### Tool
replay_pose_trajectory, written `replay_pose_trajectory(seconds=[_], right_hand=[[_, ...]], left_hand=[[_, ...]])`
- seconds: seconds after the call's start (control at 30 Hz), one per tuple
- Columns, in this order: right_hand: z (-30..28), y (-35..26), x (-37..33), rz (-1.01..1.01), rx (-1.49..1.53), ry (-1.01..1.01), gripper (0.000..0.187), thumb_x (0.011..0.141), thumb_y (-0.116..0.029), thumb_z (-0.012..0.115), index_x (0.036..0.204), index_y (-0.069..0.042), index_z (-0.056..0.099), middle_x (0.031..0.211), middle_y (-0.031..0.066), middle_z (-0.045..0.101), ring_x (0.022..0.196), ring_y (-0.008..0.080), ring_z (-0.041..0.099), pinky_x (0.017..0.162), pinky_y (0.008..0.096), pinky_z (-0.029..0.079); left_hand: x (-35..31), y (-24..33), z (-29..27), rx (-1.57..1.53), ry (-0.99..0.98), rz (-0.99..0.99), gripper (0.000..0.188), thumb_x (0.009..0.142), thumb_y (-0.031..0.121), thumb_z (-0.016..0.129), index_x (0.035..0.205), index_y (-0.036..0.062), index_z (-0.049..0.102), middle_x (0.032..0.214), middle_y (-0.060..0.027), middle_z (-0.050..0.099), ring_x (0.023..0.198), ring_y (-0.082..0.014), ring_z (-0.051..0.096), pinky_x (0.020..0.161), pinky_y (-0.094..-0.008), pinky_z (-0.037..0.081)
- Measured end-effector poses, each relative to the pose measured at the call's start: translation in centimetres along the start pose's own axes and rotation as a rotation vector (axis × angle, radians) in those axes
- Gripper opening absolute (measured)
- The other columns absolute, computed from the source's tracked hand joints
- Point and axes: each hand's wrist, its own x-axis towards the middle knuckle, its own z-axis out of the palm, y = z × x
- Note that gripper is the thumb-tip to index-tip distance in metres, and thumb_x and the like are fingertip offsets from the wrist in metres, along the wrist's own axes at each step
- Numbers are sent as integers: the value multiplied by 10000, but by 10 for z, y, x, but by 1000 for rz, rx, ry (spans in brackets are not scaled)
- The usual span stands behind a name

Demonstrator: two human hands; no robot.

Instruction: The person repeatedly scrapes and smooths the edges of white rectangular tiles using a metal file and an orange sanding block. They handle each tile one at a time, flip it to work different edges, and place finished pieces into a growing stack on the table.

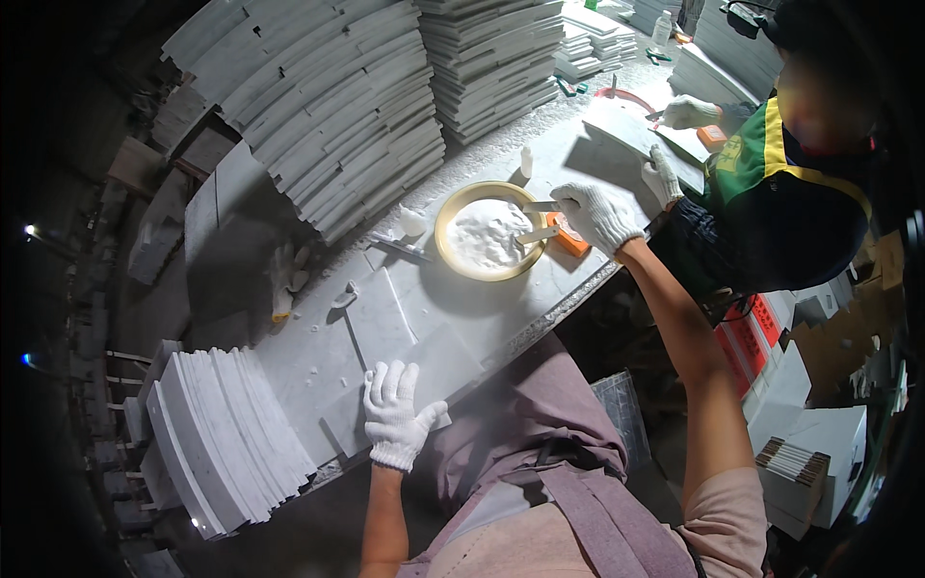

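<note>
My left hand [395,409], in a white knitted glove, lies with fingers stretched out on a pale marble tile [385,313] near the bench's front edge. My right hand [599,220], gloved too, is closed around a putty knife [541,206] at the right rim of a cream bowl [445,252]. White paste [485,231] fills much of the bowl. A second flat spatula [536,235] leans in the paste, its end over the rim. Just under my right hand sits an orange box [568,234], partly covered.
Tall stacks of pale tiles [328,106] line the far side. More tiles [231,433] stand on edge at the left. A loose glove [285,281] and a small scraper [345,297] lie nearby. At the right, a co-worker's gloved hands [663,175] work at a tile.
</note>
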Motion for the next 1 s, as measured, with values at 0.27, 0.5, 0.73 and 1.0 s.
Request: replay_pose_trajectory(seconds=[0.27, 0.5, 0.73, 1.0], right_hand=[[25, 0, 27, 44, -14, -238, 289, 937, -320, 714, 1126, -113, 784, 979, 153, 767, 878, 312, 738, 816, 425, 568], [5, 25, 13, -86, -174, 169, 387, 978, -398, 686, 1307, -194, 700, 981, 115, 746, 894, 309, 730, 789, 415, 582], [-4, 39, -24, 150, -314, -77, 719, 854, -593, 711, 1444, -189, 640, 1311, 183, 696, 1226, 334, 653, 1007, 438, 531], [-3, 14, -36, 168, -224, -203, 605, 858, -629, 705, 1143, -96, 673, 1036, 207, 742, 1001, 398, 707, 877, 469, 547]], left_hand=[[-6, -3, 9, 81, -116, -72, 920, 749, 586, 830, 1484, 106, 552, 1556, -113, 453, 1543, -370, 255, 1296, -580, 153], [-2, -1, 6, 80, -117, -56, 916, 721, 578, 850, 1461, 114, 571, 1535, -116, 466, 1523, -385, 273, 1287, -592, 168], [2, -13, 0, 109, -196, -11, 936, 731, 711, 775, 1451, 137, 603, 1580, -158, 425, 1531, -423, 255, 1280, -617, 127], [-5, -43, 2, 235, -210, 85, 1052, 737, 883, 631, 1518, 181, 566, 1593, -244, 389, 1517, -459, 262, 1267, -613, 99]])
